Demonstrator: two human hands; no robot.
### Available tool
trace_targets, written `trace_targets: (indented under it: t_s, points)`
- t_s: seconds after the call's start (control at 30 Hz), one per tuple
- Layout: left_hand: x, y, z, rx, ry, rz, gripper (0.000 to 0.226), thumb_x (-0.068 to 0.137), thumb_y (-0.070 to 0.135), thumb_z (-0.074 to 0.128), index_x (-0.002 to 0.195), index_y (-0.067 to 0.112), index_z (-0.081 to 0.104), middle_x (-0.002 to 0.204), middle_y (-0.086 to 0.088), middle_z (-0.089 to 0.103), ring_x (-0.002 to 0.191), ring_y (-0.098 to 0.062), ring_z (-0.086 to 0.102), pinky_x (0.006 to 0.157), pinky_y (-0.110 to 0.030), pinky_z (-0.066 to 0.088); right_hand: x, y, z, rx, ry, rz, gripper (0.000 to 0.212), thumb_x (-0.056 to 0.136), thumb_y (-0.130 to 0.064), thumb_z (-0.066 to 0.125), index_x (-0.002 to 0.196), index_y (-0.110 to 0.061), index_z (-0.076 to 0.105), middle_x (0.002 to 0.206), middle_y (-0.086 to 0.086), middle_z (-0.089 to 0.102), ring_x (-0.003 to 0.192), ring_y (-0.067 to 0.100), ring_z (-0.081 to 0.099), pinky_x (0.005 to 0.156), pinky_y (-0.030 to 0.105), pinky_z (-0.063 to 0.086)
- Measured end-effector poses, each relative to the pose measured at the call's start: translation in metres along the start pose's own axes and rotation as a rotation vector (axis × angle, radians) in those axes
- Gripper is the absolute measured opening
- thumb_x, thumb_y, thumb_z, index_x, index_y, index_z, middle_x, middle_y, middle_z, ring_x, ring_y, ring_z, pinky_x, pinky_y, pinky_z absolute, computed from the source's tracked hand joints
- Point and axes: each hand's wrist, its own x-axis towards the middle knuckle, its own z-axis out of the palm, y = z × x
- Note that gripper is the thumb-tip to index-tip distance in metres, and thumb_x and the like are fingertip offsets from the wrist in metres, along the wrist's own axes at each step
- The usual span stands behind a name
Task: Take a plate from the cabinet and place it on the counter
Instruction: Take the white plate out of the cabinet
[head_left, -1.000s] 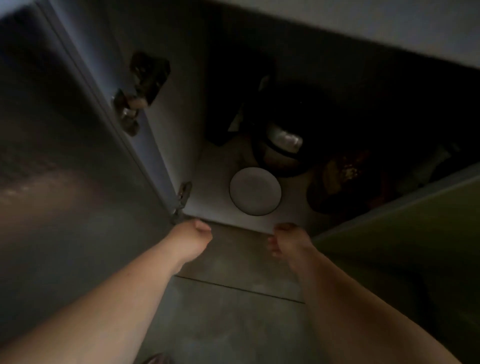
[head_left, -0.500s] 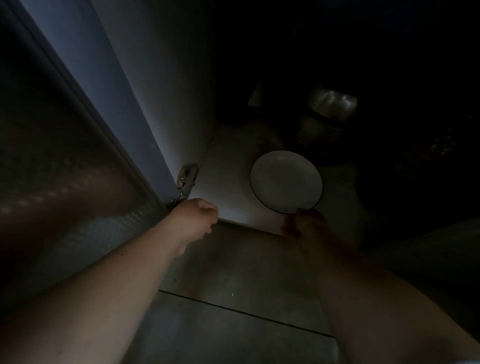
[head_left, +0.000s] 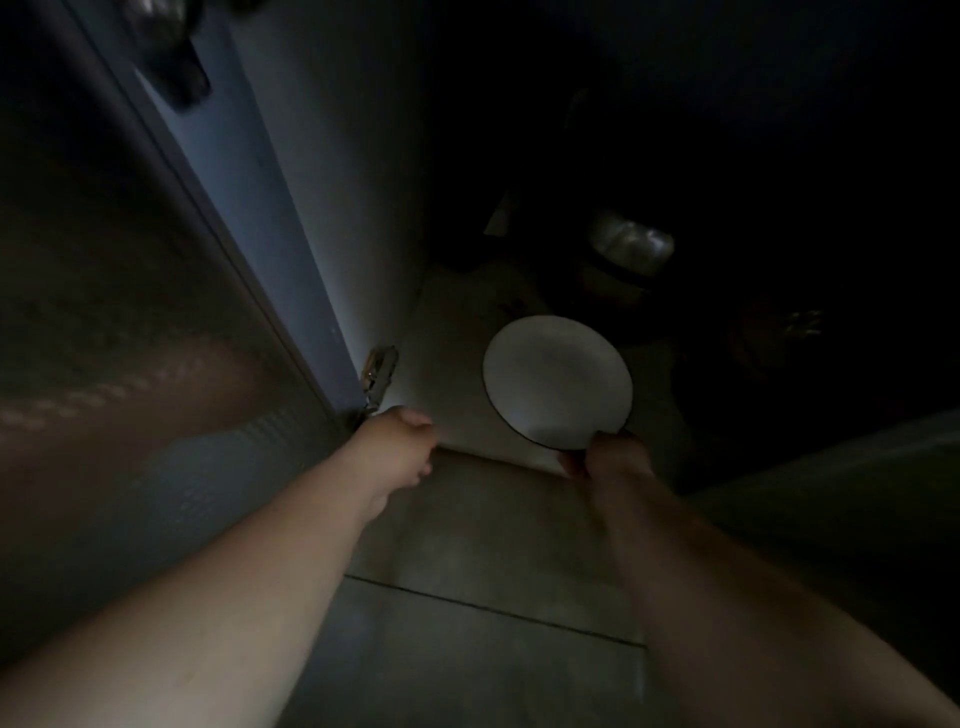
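A round white plate (head_left: 557, 379) with a dark rim is at the front of the low, dark cabinet's pale floor (head_left: 447, 358). My right hand (head_left: 605, 457) grips the plate's near rim, fingers closed on it. The plate looks slightly raised at the front, though the dim light makes this hard to judge. My left hand (head_left: 397, 441) is curled shut at the cabinet's front edge, close to the lower hinge, holding nothing visible. The counter is out of view.
The open cabinet door (head_left: 130, 338) stands to the left, with a metal hinge (head_left: 378, 371) at its foot. Dark pots and a shiny lidded vessel (head_left: 631, 247) sit deep inside behind the plate. Tiled floor (head_left: 467, 649) lies below my arms.
My right hand reached forward from the cabinet edge and closed on the plate's near rim. The view moved in closer. My left hand stayed by the hinge.
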Motion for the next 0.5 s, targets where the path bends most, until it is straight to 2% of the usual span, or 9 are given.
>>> trace_targets:
  t_s: [0.03,0.1,0.17,0.2,0.27,0.33,0.43,0.5]
  points:
    - [-0.012,0.01,0.001,-0.013,-0.006,-0.011,0.032,0.091,0.016,0.047,0.122,0.011,0.053,0.084,-0.006,0.057,0.064,-0.016,0.053,0.057,-0.024,0.043,-0.016,-0.005,-0.009,0.071,0.017,0.012,0.038,0.095,-0.004,0.04,0.132,0.005,0.04,0.13,0.027,0.053,0.081,0.023,0.064,0.066,0.027,0.055]
    - [-0.038,0.031,-0.001,-0.047,-0.018,-0.035,0.043,0.092,0.019,0.046,0.135,0.012,0.043,0.097,-0.009,0.057,0.069,-0.018,0.056,0.063,-0.028,0.048,-0.054,-0.019,-0.019,0.01,0.027,0.014,0.035,0.094,-0.003,0.041,0.127,0.009,0.044,0.118,0.028,0.059,0.067,0.019,0.06,0.067,0.032,0.058]
    - [-0.073,0.055,-0.005,-0.073,-0.029,-0.07,0.052,0.093,0.025,0.047,0.143,0.015,0.034,0.109,-0.009,0.055,0.08,-0.022,0.06,0.073,-0.035,0.052,-0.101,-0.037,-0.03,-0.057,0.041,0.021,0.032,0.092,-0.004,0.042,0.121,0.008,0.049,0.087,0.019,0.063,0.062,0.02,0.06,0.072,0.037,0.058]
    - [-0.092,0.066,-0.009,-0.077,-0.032,-0.081,0.054,0.093,0.027,0.047,0.144,0.017,0.032,0.111,-0.008,0.054,0.085,-0.024,0.062,0.075,-0.036,0.053,-0.125,-0.046,-0.035,-0.081,0.046,0.029,0.032,0.091,-0.004,0.042,0.12,0.003,0.051,0.076,0.013,0.061,0.06,0.021,0.06,0.069,0.036,0.057]
    - [-0.127,0.088,-0.017,-0.08,-0.063,-0.091,0.051,0.092,0.027,0.045,0.142,0.02,0.035,0.114,-0.007,0.056,0.093,-0.026,0.062,0.071,-0.034,0.053,-0.171,-0.062,-0.045,-0.128,0.041,0.071,0.032,0.091,-0.003,0.04,0.12,-0.011,0.05,0.074,0.007,0.058,0.059,0.022,0.061,0.059,0.034,0.056]
    - [-0.163,0.107,-0.028,-0.075,-0.073,-0.094,0.046,0.09,0.023,0.043,0.135,0.021,0.044,0.122,-0.007,0.058,0.103,-0.028,0.06,0.064,-0.031,0.051,-0.214,-0.077,-0.056,-0.129,0.003,0.101,0.035,0.092,-0.003,0.039,0.122,-0.019,0.046,0.078,0.004,0.055,0.062,0.025,0.063,0.056,0.036,0.059]
    - [-0.223,0.133,-0.051,-0.059,-0.023,-0.103,0.046,0.086,0.017,0.04,0.132,0.023,0.047,0.131,-0.008,0.055,0.111,-0.03,0.056,0.056,-0.03,0.052,-0.281,-0.101,-0.075,-0.194,-0.016,0.106,0.03,0.091,-0.004,0.039,0.119,-0.014,0.047,0.074,0.009,0.058,0.07,0.034,0.067,0.072,0.051,0.06]
    - [-0.255,0.142,-0.062,-0.046,0.001,-0.122,0.046,0.088,0.014,0.037,0.132,0.022,0.046,0.129,-0.008,0.054,0.106,-0.03,0.056,0.053,-0.03,0.052,-0.314,-0.112,-0.085,-0.238,-0.035,0.1,0.026,0.091,-0.004,0.039,0.113,-0.016,0.048,0.073,0.01,0.06,0.064,0.03,0.067,0.074,0.053,0.059]
